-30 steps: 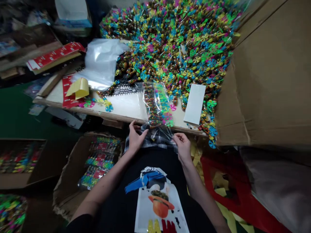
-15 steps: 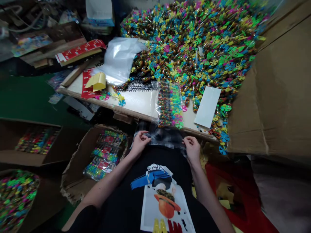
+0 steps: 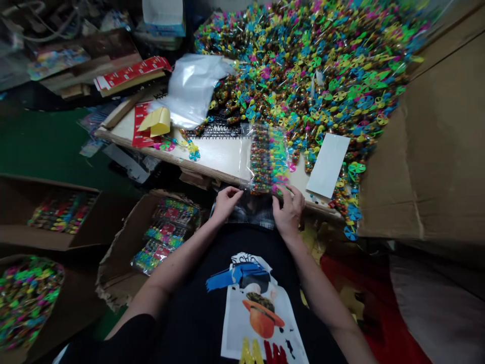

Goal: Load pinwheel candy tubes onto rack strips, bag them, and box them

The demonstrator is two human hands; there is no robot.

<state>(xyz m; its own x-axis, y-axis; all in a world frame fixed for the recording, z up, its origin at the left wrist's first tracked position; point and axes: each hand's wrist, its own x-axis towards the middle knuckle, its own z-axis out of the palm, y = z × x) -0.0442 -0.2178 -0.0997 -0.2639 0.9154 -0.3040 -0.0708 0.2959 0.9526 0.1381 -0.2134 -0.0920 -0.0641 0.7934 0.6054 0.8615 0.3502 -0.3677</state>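
A clear plastic bag (image 3: 261, 156) filled with a row of small colourful candy toys lies at the front edge of the table (image 3: 223, 161). At the bag's near left corner, my left hand (image 3: 228, 202) pinches the clear film between thumb and fingers. My right hand (image 3: 288, 210) is at the near right corner, its fingers bent over the edge of the bag and its thumb apart from them. Whether it grips the film is hard to tell. Right of the bag lies a white card (image 3: 328, 166).
A large heap of candy toys (image 3: 303, 65) covers the back of the table. Empty clear bags (image 3: 197, 88), a yellow sheet (image 3: 156, 122) and a red card (image 3: 141, 126) are at left. A big carton (image 3: 435, 151) stands at right; an open box (image 3: 125, 258) holds filled packs.
Both hands have moved forward to the bag's near end and closer together. My right hand has left the loose film edge and now reaches over the bag's corner. The view has shifted slightly.
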